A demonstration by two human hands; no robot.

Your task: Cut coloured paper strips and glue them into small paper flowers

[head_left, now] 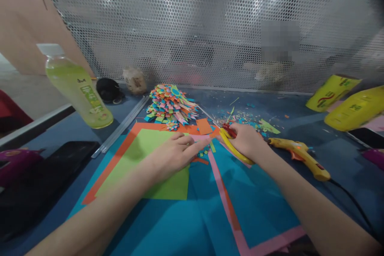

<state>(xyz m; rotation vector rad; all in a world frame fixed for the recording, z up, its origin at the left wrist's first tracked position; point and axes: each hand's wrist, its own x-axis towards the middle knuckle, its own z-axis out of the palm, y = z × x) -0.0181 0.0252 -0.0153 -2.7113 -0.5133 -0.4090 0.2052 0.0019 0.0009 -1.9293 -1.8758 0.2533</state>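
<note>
My right hand is wrapped round a pair of scissors with yellow and red handles. Their blades point forward and left, towards a cone-shaped pile of small folded paper pieces in many colours. My left hand rests over lime green paper, its index finger stretched out to the right and the other fingers bent, apparently holding nothing. Under the hands lie orange paper, pink strips and large blue sheets. Small cut bits and an orange square are near my left fingertips.
A yellow glue gun with a cord lies right of my right hand. Paper scraps are scattered behind it. A drink bottle and clear sticks are at left. Yellow containers stand right; perforated metal mesh closes the back.
</note>
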